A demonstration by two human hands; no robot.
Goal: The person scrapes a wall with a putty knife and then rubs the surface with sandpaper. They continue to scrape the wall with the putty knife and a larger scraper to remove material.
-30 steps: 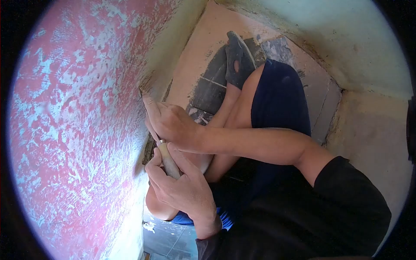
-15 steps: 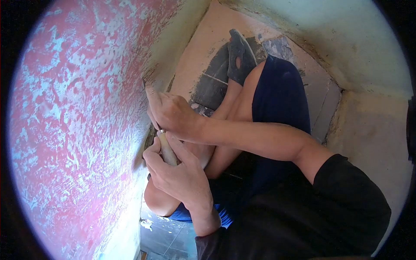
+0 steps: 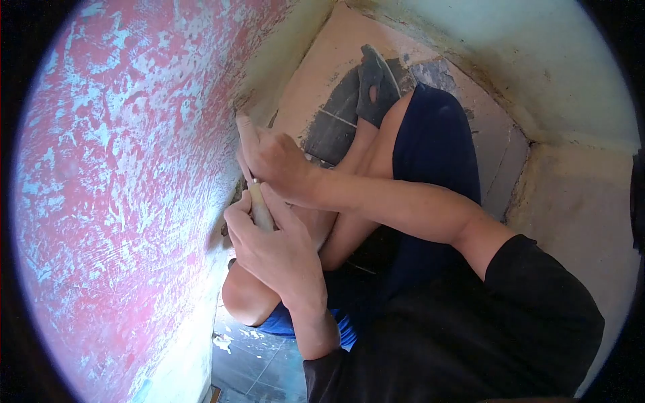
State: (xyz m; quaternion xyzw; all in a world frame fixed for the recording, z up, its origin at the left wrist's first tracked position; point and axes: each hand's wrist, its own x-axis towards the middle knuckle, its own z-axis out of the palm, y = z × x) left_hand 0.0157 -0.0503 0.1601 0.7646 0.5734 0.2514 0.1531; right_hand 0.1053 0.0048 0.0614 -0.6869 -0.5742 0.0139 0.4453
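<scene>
My left hand (image 3: 279,252) is closed around the pale handle (image 3: 261,209) of a tool, thumb on one side and fingers on the other. Beyond the handle, a thin part of the tool (image 3: 251,180) runs up beneath my right hand (image 3: 279,164). The fingers of my right hand are pressed around that part, with the index finger stretched along it towards the wall. Both hands are close together beside the pink wall (image 3: 134,168), which has patchy pale blue and white marks. The tool's far end is mostly hidden by my fingers.
My bent legs, in dark blue shorts (image 3: 437,148), are beside my arms. A dark shoe (image 3: 376,91) rests on the floor near partly coated dark tiles (image 3: 329,138). More tiles (image 3: 259,366) lie below my knee. A pale wall (image 3: 537,67) stands at the upper right.
Both hands and the tool have shifted slightly upward along the wall, with a small move to the right. My grip looks the same.
</scene>
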